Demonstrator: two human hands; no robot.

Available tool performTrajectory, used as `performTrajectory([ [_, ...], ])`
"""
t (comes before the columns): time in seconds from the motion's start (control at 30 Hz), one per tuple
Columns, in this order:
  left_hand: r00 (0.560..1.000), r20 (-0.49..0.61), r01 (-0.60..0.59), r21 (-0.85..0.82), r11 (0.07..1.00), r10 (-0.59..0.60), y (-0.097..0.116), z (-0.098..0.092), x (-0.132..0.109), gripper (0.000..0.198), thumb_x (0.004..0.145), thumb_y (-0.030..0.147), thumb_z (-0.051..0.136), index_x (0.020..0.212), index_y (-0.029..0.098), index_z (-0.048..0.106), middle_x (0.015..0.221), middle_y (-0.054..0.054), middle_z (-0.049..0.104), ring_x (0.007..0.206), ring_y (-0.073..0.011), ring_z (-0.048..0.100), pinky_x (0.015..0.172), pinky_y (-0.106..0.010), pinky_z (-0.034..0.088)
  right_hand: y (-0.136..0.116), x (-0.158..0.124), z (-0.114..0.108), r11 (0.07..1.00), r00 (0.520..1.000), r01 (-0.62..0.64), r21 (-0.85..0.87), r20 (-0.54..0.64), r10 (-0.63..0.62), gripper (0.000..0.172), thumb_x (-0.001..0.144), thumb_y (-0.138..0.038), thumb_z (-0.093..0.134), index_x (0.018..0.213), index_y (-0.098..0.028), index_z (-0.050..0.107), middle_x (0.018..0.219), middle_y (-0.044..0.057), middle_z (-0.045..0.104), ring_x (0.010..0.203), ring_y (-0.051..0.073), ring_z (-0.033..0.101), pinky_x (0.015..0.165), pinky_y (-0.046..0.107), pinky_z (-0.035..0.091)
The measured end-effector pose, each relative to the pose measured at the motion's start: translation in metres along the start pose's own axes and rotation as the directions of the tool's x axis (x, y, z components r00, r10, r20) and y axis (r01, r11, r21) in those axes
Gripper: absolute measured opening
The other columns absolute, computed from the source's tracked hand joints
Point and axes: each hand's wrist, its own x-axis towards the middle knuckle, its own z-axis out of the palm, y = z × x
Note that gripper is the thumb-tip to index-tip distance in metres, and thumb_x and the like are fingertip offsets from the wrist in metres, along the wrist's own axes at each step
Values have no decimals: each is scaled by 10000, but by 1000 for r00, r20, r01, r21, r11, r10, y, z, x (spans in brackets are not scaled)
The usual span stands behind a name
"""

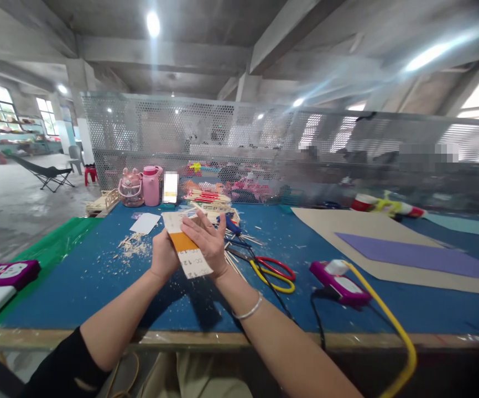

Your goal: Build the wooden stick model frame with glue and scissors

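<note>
A strip of sandpaper (pixel 186 242), its pale printed back with an orange band facing me, is held above the middle of the table. My left hand (pixel 165 254) grips it from behind at the left edge; most of those fingers are hidden. My right hand (pixel 206 237) presses against the strip's right side, fingers lying across it and thumb pointing up. Thin wooden sticks show just beyond my fingertips; whether one is in my hands I cannot tell. Scissors (pixel 275 273) with red and yellow handles and a blue glue gun (pixel 232 225) lie to the right.
Wood scraps (pixel 134 245) and a white card (pixel 145 223) lie left on the blue table (pixel 82 287). Pink bottles (pixel 151 187) and a phone (pixel 170 187) stand at the back. A purple power strip (pixel 341 284) with a yellow cable and purple sheet (pixel 414 257) are on the right.
</note>
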Motion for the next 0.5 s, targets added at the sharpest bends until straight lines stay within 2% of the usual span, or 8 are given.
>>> performTrajectory([
  [0.1,1000,10,-9,20,1000,9,6,-2,-1,112,724,210,529,778,151,607,697,-46,671,620,-162,590,596,-274,482,-2,0,-2,998,998,-64,-18,14,64,283,875,-230,433,1118,-238,578,1090,29,665,1228,170,446,1113,456,51],
  [0.2,997,48,-59,55,997,56,8,-4,-1,128,703,191,532,802,154,603,716,-40,673,617,-149,585,591,-255,467,-1,0,-2,997,995,-82,-7,60,82,262,868,-249,439,1078,-218,592,1100,50,659,1204,197,474,1100,469,77],
  [0.3,993,74,-97,70,993,91,7,-5,-1,168,706,196,521,846,156,605,754,-47,678,623,-146,585,586,-247,457,4,0,0,991,986,-121,62,119,113,271,877,-252,406,1069,-199,591,1117,67,649,1161,171,515,1077,413,200],
  [0.4,995,66,-80,99,992,73,3,-3,-2,123,702,187,516,791,163,597,660,-11,643,577,-127,549,571,-235,444,9,-3,1,988,981,-117,104,167,99,305,885,-246,387,1118,-172,569,1135,83,639,1117,134,548,1020,336,311],
  [0.5,999,35,-44,77,996,42,-2,-2,-1,66,695,176,524,725,165,582,608,7,609,541,-117,513,559,-237,437,5,-4,1,993,984,-99,72,159,87,323,879,-237,398,1148,-160,561,1145,92,631,1118,139,549,1034,341,292],
])
